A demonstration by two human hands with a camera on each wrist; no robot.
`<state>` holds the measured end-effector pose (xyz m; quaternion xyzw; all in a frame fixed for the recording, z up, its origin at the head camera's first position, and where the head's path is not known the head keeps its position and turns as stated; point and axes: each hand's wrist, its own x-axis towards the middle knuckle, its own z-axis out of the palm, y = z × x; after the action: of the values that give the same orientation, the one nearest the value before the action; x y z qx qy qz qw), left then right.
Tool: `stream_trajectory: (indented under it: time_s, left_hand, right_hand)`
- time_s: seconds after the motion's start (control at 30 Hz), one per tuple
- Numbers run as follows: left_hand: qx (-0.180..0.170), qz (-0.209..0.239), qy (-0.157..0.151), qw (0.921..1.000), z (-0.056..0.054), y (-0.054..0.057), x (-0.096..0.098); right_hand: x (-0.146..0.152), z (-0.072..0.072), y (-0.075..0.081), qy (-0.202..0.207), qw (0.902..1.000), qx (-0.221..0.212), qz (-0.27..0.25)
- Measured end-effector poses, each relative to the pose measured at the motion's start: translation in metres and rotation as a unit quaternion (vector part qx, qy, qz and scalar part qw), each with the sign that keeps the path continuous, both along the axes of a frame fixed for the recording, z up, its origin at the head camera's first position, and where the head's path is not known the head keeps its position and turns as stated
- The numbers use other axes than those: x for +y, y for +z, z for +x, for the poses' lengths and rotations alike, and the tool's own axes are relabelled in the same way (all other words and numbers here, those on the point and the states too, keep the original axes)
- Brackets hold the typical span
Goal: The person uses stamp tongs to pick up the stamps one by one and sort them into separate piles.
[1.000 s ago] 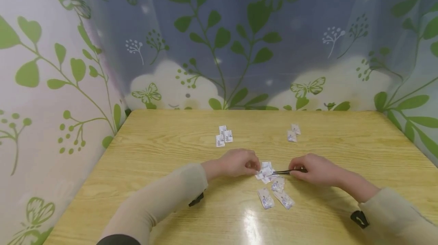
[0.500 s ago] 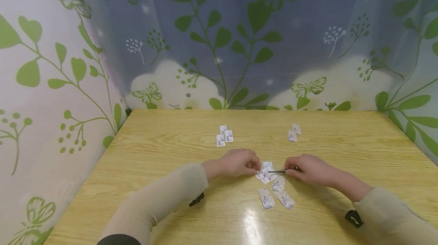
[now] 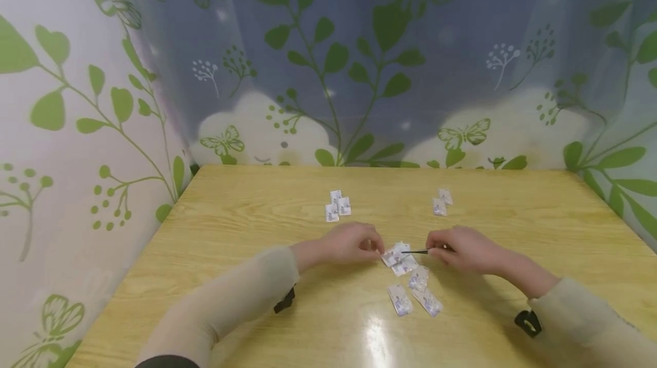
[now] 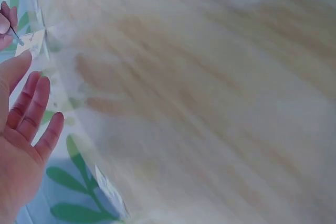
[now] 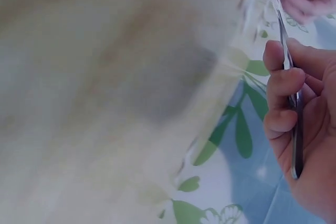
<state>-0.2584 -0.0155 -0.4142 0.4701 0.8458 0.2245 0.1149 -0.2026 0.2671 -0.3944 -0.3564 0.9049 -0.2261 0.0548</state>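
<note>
My left hand pinches the left corner of a small white printed packet between thumb and forefinger. In the left wrist view the packet appears as a pale flat square by the thumb tip; the other fingers are spread loosely. My right hand grips metal tweezers, their tips reaching from the right onto that packet. Whether the tips are pinching it I cannot tell. More white packets lie overlapped just under and beside it.
Nearer to me lie several shiny printed packets. Toward the back of the wooden table are a cluster of three white packets and, at right, a pair of packets. A leaf-patterned cloth hangs behind the table.
My left hand has shifted slightly left, and the pinched packet has moved a little left and up over the pile. The tweezers have come further left onto it.
</note>
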Motion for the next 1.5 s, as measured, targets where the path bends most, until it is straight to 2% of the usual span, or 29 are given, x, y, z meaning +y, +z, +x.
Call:
stream_trajectory:
  time_s: [0.23, 0.37, 0.6, 0.7, 0.87, 1.07, 1.5]
  left_hand:
    - [0.036, 0.018, 0.019, 0.9990, -0.003, 0.007, -0.027]
    - [0.042, 0.024, 0.028, 0.9985, -0.006, 0.008, -0.038]
    - [0.017, 0.019, 0.028, 0.9993, -0.008, 0.007, -0.040]
    - [0.002, 0.000, 0.031, 0.9995, -0.008, 0.005, -0.038]
    - [-0.008, -0.032, 0.020, 0.9993, -0.011, 0.002, -0.034]
    - [-0.012, -0.029, 0.013, 0.9994, -0.015, 0.001, -0.034]
    - [-0.002, -0.039, 0.052, 0.9979, -0.011, -0.003, -0.035]
  right_hand:
    - [-0.010, -0.014, 0.014, 0.028, 0.9996, 0.002, 0.001]
    - [-0.021, -0.025, 0.016, 0.044, 0.9989, -0.004, 0.015]
    - [-0.043, -0.041, 0.013, 0.058, 0.9974, -0.005, 0.043]
    - [-0.049, -0.047, 0.011, 0.056, 0.9969, -0.004, 0.054]
    - [-0.058, -0.049, 0.013, 0.054, 0.9964, -0.017, 0.063]
    - [-0.063, -0.050, 0.009, 0.057, 0.9961, -0.005, 0.066]
    - [-0.068, -0.051, 0.003, 0.032, 0.9972, 0.012, 0.066]
